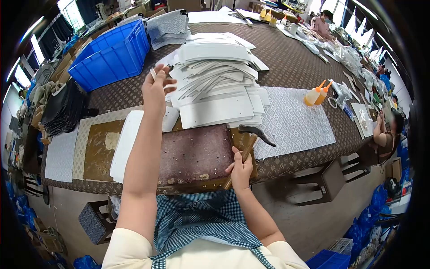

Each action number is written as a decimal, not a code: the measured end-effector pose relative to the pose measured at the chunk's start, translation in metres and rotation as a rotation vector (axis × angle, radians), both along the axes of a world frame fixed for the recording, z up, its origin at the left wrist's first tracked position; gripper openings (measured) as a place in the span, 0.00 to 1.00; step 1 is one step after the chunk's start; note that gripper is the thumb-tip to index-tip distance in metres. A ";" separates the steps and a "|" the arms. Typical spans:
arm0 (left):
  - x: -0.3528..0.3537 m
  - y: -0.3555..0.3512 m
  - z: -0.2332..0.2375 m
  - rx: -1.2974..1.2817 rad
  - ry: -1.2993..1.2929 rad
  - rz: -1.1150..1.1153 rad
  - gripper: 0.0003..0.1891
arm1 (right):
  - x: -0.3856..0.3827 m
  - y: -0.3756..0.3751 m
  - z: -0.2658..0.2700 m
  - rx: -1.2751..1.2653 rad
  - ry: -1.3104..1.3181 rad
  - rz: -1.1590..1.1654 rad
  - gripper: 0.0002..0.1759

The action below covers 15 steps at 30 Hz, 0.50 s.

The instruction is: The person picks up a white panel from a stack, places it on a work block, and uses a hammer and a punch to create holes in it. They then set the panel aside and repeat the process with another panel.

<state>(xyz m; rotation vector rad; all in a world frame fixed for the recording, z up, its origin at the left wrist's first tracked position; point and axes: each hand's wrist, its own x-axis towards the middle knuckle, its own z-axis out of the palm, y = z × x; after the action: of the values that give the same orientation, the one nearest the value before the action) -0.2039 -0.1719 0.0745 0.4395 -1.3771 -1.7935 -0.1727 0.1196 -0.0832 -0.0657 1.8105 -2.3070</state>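
Note:
My right hand (241,170) is wrapped around the wooden handle of a hammer (251,145). Its dark, curved head points up and to the right, beside a worn, dark reddish work block (195,154). My left hand (157,87) is raised at the left edge of a tall, fanned pile of white sheets (215,78), fingers curled. A small pale strip shows at its fingertips, but what it is cannot be made out. Below the pile, a white sheet (217,109) with small dark holes lies at the near edge. More white sheets (125,145) lie partly behind my left forearm.
A blue crate (112,56) stands at the back left, near stacked dark pieces (65,107). Two orange-tipped glue bottles (318,95) stand on a patterned sheet (291,121) at right. A stool (324,181) sits under the table edge. Other people work at the right and far right.

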 end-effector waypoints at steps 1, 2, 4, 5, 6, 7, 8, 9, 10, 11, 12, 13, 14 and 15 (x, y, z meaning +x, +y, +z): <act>0.009 0.002 -0.009 -0.061 -0.041 -0.028 0.16 | -0.001 0.000 0.001 0.008 0.009 0.004 0.14; 0.022 0.006 -0.018 -0.112 -0.103 0.001 0.13 | -0.001 0.000 0.002 0.016 0.014 0.009 0.14; 0.049 -0.005 -0.058 -0.221 -0.223 0.091 0.12 | 0.001 0.001 0.005 0.056 0.017 0.021 0.14; 0.067 -0.010 -0.072 -0.307 -0.281 0.130 0.13 | 0.000 0.002 0.004 0.048 0.010 0.027 0.15; 0.086 -0.019 -0.085 -0.393 -0.338 0.171 0.13 | 0.000 0.002 0.004 0.039 0.005 0.036 0.15; 0.107 -0.032 -0.100 -0.531 -0.483 0.231 0.19 | 0.000 0.002 0.004 0.048 0.005 0.042 0.15; 0.128 -0.038 -0.102 -0.737 -0.655 0.308 0.24 | 0.000 0.002 0.004 0.048 0.013 0.035 0.14; 0.150 -0.045 -0.104 -0.940 -0.837 0.387 0.29 | 0.000 0.001 0.003 0.046 0.017 0.038 0.14; 0.170 -0.063 -0.116 -1.001 -1.078 0.395 0.42 | 0.000 0.000 0.006 0.070 0.026 0.040 0.14; 0.185 -0.065 -0.111 -0.985 -1.251 0.385 0.46 | 0.000 -0.001 0.007 0.043 0.028 0.033 0.13; 0.197 -0.065 -0.106 -0.959 -1.418 0.371 0.50 | 0.001 -0.002 0.006 0.053 0.040 0.036 0.14; 0.206 -0.069 -0.103 -0.926 -1.538 0.345 0.54 | 0.000 -0.002 0.005 0.067 0.046 0.044 0.14; 0.214 -0.073 -0.104 -0.881 -1.551 0.318 0.54 | 0.000 -0.002 0.005 0.083 0.054 0.045 0.15; 0.219 -0.077 -0.105 -0.841 -1.557 0.285 0.55 | 0.000 -0.002 0.007 0.091 0.066 0.050 0.15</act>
<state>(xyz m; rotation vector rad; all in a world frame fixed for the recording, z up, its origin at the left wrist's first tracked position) 0.0156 -0.2490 -0.0306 1.5671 -2.6293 -0.2320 -0.1725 0.1179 -0.0766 -0.1729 1.9206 -2.2098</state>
